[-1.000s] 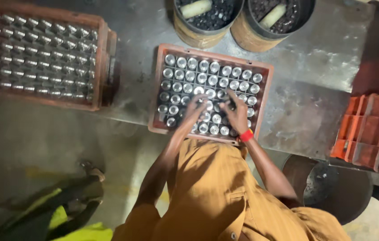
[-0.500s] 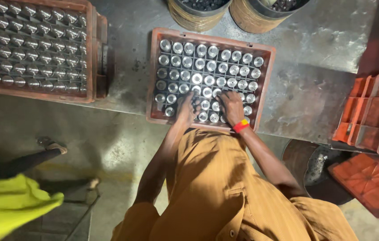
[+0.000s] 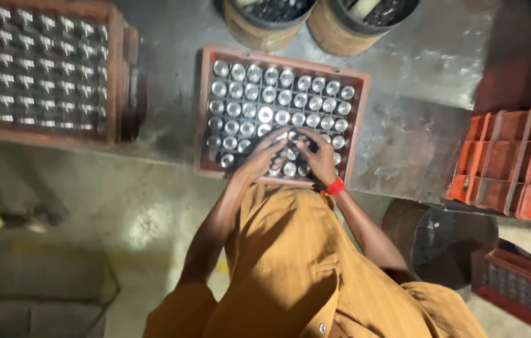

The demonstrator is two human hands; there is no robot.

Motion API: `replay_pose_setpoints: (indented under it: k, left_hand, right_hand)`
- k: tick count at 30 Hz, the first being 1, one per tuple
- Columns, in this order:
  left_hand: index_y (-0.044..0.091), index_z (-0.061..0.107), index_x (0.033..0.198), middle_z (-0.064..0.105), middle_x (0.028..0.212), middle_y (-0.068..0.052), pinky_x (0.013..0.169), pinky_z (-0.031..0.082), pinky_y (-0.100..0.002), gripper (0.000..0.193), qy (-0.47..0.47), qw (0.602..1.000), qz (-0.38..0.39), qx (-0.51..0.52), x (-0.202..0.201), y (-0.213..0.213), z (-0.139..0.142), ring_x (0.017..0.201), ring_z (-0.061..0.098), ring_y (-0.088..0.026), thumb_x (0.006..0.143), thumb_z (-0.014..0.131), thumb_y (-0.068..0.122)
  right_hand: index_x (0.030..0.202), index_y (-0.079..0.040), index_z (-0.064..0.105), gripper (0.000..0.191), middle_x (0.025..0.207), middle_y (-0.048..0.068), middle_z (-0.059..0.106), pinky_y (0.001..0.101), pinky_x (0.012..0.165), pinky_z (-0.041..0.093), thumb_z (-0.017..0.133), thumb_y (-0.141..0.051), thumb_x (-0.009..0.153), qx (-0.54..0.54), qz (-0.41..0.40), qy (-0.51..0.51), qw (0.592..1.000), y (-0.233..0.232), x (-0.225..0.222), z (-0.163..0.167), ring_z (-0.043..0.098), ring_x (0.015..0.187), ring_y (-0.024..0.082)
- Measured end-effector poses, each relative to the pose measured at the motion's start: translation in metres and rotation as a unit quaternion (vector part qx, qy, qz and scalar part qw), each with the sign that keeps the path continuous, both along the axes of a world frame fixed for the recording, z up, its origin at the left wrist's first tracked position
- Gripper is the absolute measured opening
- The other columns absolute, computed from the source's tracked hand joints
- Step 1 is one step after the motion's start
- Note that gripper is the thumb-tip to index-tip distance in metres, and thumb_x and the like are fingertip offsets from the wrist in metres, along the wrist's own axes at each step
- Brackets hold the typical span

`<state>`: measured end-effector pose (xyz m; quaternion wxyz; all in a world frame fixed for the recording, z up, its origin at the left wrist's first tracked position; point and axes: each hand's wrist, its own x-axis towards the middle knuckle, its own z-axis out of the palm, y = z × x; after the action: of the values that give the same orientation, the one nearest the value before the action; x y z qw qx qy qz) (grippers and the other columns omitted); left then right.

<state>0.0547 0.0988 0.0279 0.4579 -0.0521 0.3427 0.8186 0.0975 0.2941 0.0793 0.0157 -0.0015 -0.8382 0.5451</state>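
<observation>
Closest in, both hands are working the near edge of the red tray [image 3: 360, 112] on the grey table [image 3: 415, 144]: the left hand [image 3: 264, 156] and right hand [image 3: 319, 158] are sitting close together, fingers curling around the shiny metal cylinders [image 3: 265, 114], though I can't tell whether either is actually gripping one. Looks like they're seating pieces into slots; the next bit needs careful lining up. Further back, two round bins [image 3: 334, 31] are waiting.

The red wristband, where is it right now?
On the right hand's wrist, the red wristband sits at the near edge of the middle crate of metal cylinders.
</observation>
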Motion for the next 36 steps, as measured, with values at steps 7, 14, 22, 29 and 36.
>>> replay_pose_setpoints:
  k: [7,14,22,29,36]
  left_hand:
    - [0.019,0.051,0.140,0.055,0.080,0.000,0.046,0.032,-0.021,0.043,-0.035,0.997,-0.005,-0.069,0.020,0.006,-0.005,0.059,0.045,-0.007,0.099,0.064,0.026]
    - [0.008,0.061,0.123,0.054,0.082,0.001,0.051,0.035,-0.020,0.030,-0.077,0.984,0.157,-0.043,0.025,-0.018,-0.017,0.062,0.046,-0.005,0.103,0.064,0.031]
    - [0.004,0.063,0.115,0.052,0.079,0.002,0.049,0.034,-0.021,0.031,-0.063,0.983,0.168,-0.025,0.020,-0.016,-0.023,0.059,0.045,-0.005,0.107,0.060,0.034]
    - [0.012,0.057,0.132,0.054,0.078,0.002,0.045,0.036,-0.020,0.036,0.069,0.985,0.105,-0.116,0.012,0.004,-0.006,0.057,0.046,-0.005,0.103,0.058,0.033]
    - [0.013,0.055,0.131,0.059,0.081,-0.003,0.050,0.046,-0.024,0.030,0.156,0.938,-0.007,-0.308,0.040,0.021,-0.014,0.060,0.054,-0.009,0.105,0.062,0.026]
  right_hand:
    - [0.117,-0.003,0.076,0.024,0.103,0.000,0.076,0.0249,0.082,0.053,0.070,-0.020,0.100,-0.177,-0.114,-0.153,0.966,-0.003,0.031,-0.021,0.066,0.089,0.005]
    - [0.109,-0.005,0.074,0.021,0.101,0.015,0.073,0.0418,0.084,0.049,0.075,-0.020,0.095,0.225,0.016,0.063,0.972,0.000,0.037,-0.012,0.064,0.094,0.032]
    - [0.106,-0.009,0.071,0.020,0.100,0.013,0.070,0.0464,0.089,0.043,0.064,-0.009,0.087,0.388,0.100,0.049,0.915,-0.015,0.011,-0.008,0.060,0.101,0.034]
    - [0.121,-0.001,0.071,0.035,0.105,0.012,0.072,0.0369,0.082,0.051,0.076,-0.023,0.093,0.076,-0.059,-0.010,0.995,-0.010,0.032,-0.004,0.066,0.093,0.024]
    - [0.121,-0.002,0.077,0.030,0.101,0.005,0.072,0.0324,0.076,0.047,0.077,-0.018,0.095,-0.177,-0.138,-0.209,0.952,-0.013,0.051,-0.029,0.059,0.085,0.015]
